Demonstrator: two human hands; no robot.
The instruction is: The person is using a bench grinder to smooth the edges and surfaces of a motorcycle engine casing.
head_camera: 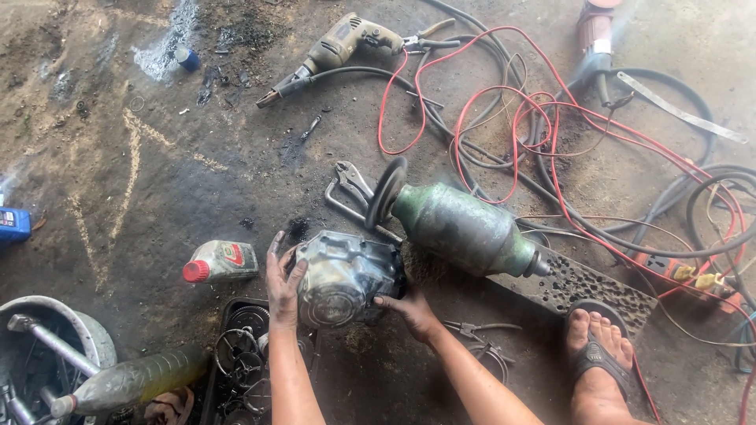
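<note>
A: Where's the metal engine casing [344, 277]?

B: On the dirty floor, just in front of the green grinder [461, 228], its round face turned toward the camera, long axis running left to right.

A: And the grip?

B: Left hand [282, 285] flat on its left side, fingers up; right hand [411, 309] cupping the lower right edge. The casing sits between both palms.

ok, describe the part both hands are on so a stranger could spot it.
Start at the big green grinder lying mid-floor. Just below its black disc sits a grimy silver metal casing, with the left hand and right hand on either side. Unlike the grinder, it is unpainted, ribbed and cable-free.
</note>
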